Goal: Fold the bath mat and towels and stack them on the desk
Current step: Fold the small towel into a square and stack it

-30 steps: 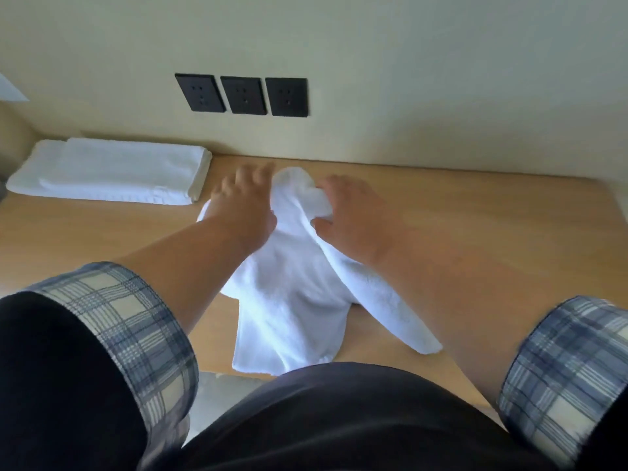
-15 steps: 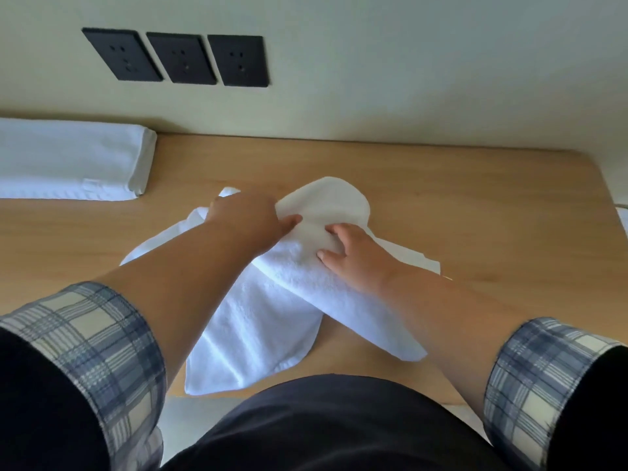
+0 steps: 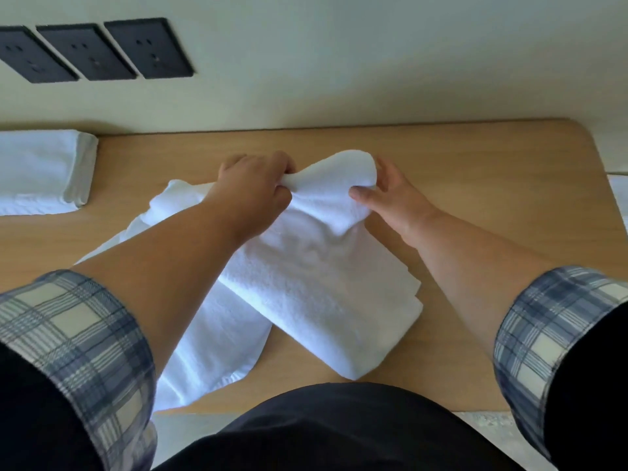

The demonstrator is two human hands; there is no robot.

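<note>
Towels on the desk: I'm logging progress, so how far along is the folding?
Done: one folded towel lies at the left end of the desk. In hand: the left hand and right hand both pinch the far end of a loose towel, only partly folded. Left: finish folding it and stack it on the folded one.

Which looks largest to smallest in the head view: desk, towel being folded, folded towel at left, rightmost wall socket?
Desk
towel being folded
then folded towel, cut off by the frame, and rightmost wall socket look alike

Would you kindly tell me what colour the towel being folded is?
White; the towel shows best in the head view.
</note>
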